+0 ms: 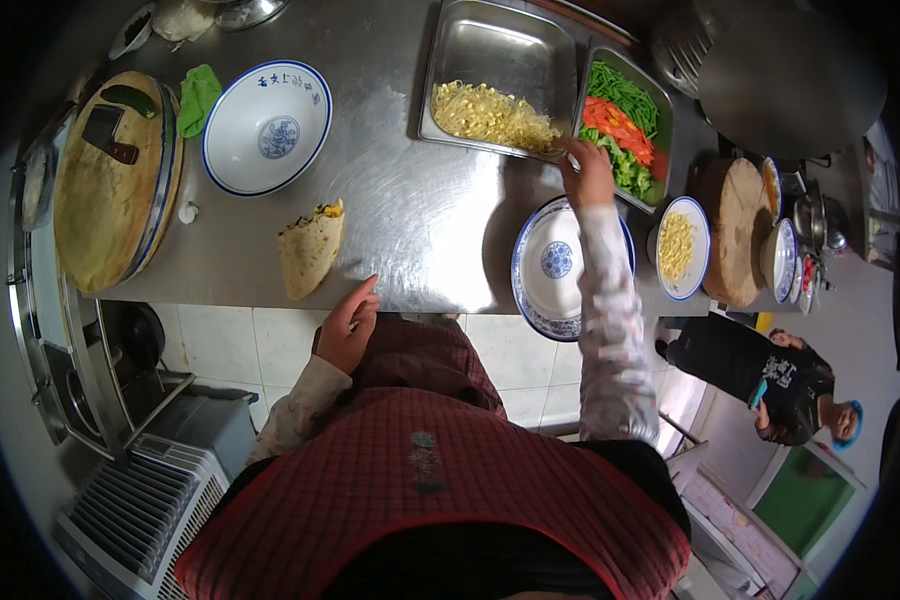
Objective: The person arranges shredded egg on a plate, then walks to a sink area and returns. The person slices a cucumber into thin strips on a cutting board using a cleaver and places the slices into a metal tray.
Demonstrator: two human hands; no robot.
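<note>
My right hand (589, 174) reaches over the near right corner of a steel tray of bean sprouts (491, 112), its fingertips at the sprouts; whether they pinch any is unclear. Beside it stands a steel tray holding green beans, red pepper strips and leafy greens (626, 166). Below my right forearm, a blue-and-white bowl (534, 289) overhangs the counter's front edge. My left hand (347, 324) holds nothing, fingers apart, at the front edge. Just beyond it lies a folded, bitten flatbread (311, 251) with filling showing. Farther back is a large white bowl with a blue rim (232, 154).
At left, a cleaver (105, 133) and a cucumber (129, 100) lie on a round chopping board (94, 210), near a green cloth (199, 99). At right stand a bowl of pale yellow pieces (676, 246) and a wooden block (731, 232). A person (772, 375) stands beyond the counter's right end.
</note>
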